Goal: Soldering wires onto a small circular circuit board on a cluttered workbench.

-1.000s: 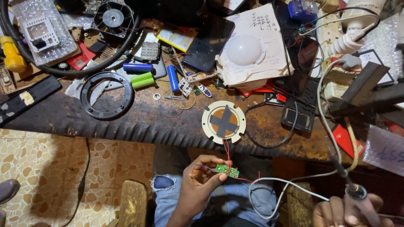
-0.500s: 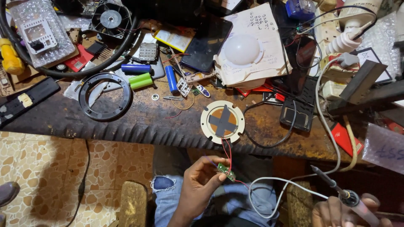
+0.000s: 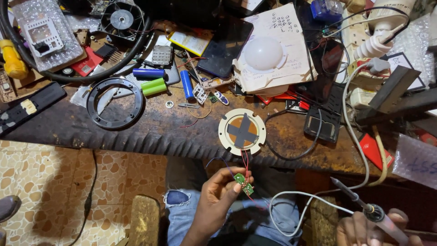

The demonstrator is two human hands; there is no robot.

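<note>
Left hand [image 3: 217, 196] pinches small green circuit board [image 3: 244, 183] at fingertips, below counter [image 3: 150, 132] edge, red wires running up to round disc [image 3: 242, 131], keeping it tethered. Right hand [image 3: 364, 228] closed around soldering iron [image 3: 359, 203], tip angled toward board.

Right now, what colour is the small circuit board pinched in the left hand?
Green, on the small circuit board held by the left hand; head view shows it best.
</note>
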